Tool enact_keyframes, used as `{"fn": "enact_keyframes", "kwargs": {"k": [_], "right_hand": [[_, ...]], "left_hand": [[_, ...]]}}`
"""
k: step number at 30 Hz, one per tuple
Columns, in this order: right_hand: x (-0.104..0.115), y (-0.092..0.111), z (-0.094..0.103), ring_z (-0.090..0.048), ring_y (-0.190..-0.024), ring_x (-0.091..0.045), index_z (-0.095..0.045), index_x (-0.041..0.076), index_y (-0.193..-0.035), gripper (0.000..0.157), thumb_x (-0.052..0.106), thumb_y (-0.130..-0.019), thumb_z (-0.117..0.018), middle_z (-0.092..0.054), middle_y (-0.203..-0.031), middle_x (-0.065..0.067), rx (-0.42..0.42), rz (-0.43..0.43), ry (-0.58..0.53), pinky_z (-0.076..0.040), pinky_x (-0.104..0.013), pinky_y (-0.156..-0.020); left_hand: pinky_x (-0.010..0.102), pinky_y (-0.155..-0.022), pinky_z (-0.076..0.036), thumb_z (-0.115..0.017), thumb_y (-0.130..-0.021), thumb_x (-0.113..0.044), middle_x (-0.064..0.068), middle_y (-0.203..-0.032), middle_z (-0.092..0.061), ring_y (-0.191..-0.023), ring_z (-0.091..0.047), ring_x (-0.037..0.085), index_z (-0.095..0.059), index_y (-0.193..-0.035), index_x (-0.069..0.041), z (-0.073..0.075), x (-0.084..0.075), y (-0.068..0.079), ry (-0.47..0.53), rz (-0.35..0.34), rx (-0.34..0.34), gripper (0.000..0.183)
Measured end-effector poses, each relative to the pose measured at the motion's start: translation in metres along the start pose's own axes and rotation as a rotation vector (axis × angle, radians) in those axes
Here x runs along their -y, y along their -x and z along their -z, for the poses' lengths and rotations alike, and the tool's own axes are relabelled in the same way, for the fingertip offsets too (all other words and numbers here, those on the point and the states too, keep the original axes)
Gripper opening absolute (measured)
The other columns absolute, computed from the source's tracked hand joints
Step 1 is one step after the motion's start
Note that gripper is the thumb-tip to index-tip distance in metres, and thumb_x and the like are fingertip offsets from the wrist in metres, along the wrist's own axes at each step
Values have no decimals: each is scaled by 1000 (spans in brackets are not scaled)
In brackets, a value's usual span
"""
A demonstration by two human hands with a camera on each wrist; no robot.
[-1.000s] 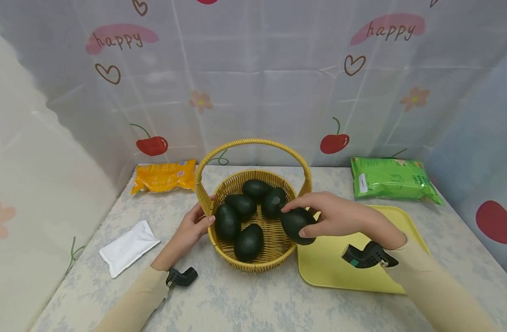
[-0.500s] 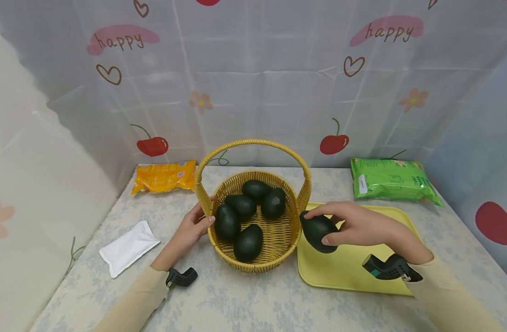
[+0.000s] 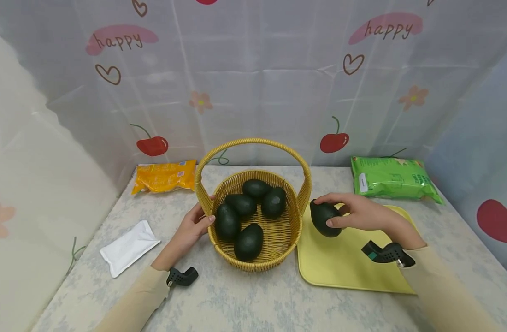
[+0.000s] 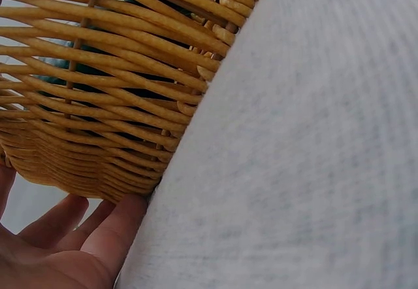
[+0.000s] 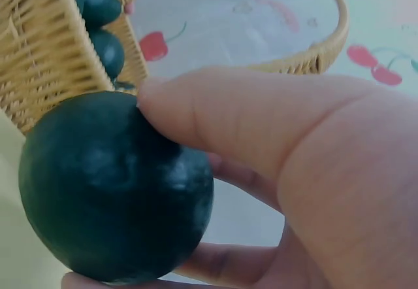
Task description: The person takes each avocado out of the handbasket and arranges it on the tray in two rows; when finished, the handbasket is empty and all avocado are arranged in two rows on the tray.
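Observation:
A yellow wicker basket [image 3: 274, 237] with a tall handle stands in the middle of the head view, several dark green avocados [image 3: 248, 242] inside. My left hand [image 3: 194, 222] holds its left side, thumb at the rim by the handle's base and other fingers round the outer wall. In the left wrist view, the fingers [image 4: 121, 227] meet the woven wall low down. Just right of the basket, my right hand [image 3: 355, 212] grips another avocado [image 3: 325, 220] between thumb and fingers, over the yellow tray [image 3: 340, 272]. This avocado [image 5: 111, 191] fills much of the right wrist view.
At the back left lies an orange packet [image 3: 164, 177]. A white packet [image 3: 129, 248] rests left of my left hand. Behind the tray is a green packet [image 3: 392, 179]. A printed curtain [image 3: 257, 92] hangs along the table's back edge.
My right hand has carried the avocado out of the basket, rightward past the rim to above the tray, then slightly back and up. The left hand and basket have stayed put.

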State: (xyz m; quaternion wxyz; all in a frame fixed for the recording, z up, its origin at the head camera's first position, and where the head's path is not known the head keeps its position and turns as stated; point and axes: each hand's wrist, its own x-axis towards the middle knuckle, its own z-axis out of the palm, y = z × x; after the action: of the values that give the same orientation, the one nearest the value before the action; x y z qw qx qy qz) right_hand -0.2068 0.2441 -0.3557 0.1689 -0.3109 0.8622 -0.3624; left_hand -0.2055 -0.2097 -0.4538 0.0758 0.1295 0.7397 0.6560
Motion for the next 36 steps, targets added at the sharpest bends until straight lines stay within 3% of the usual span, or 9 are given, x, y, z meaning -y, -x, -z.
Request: {"fn": "enact_keyframes", "kwargs": {"k": [7,18,26,30,33,36], "right_hand": [[-15,-13,-2,-71,-101,-29,-51,2,-144,53,14,-96,-69,-51,-139,-32,-12,-80,-128,-61,-33,-73],[-30,-34,-17,-70,-94,-25,-48,0,-146,56,16,-97,-68,-48,-142,-38,-106,-101,-129,-60,-36,-69],[-37,-40,-28,-60,-121,-45,-46,2,-149,59,22,-97,-68,-48,-144,-37,-151,-143,-126,-62,-37,-70],[-40,-43,-31,-57,-123,-48,-46,2,-149,60,23,-97,-67,-49,-144,-37,-164,-155,-109,-62,-36,-69],[-40,-44,-33,-60,-121,-46,-45,2,-150,61,24,-97,-67,-49,-144,-37,-170,-162,-96,-62,-35,-68],[-39,-46,-34,-67,-107,-38,-44,0,-151,63,24,-97,-68,-51,-141,-37,-170,-165,-97,-62,-37,-68]], "left_hand": [[29,-89,-58,-56,-104,-14,25,-160,-37,-124,-55,17,-30,-161,-15,0,1,0,-12,-4,-8,63],[28,-89,-59,-55,-104,-13,24,-161,-35,-118,-57,5,-29,-161,-15,1,2,-1,30,3,3,63],[29,-90,-58,-55,-104,-14,24,-161,-36,-123,-55,11,-29,-162,-15,0,2,-1,29,10,0,63],[29,-91,-58,-55,-104,-14,24,-161,-36,-123,-55,11,-29,-162,-15,0,2,-1,26,8,1,63],[29,-91,-58,-55,-104,-14,23,-161,-36,-122,-55,8,-29,-162,-15,1,2,-1,25,6,2,63],[29,-91,-58,-55,-104,-14,23,-162,-36,-122,-55,9,-29,-162,-15,1,2,-1,20,4,2,63]]}}
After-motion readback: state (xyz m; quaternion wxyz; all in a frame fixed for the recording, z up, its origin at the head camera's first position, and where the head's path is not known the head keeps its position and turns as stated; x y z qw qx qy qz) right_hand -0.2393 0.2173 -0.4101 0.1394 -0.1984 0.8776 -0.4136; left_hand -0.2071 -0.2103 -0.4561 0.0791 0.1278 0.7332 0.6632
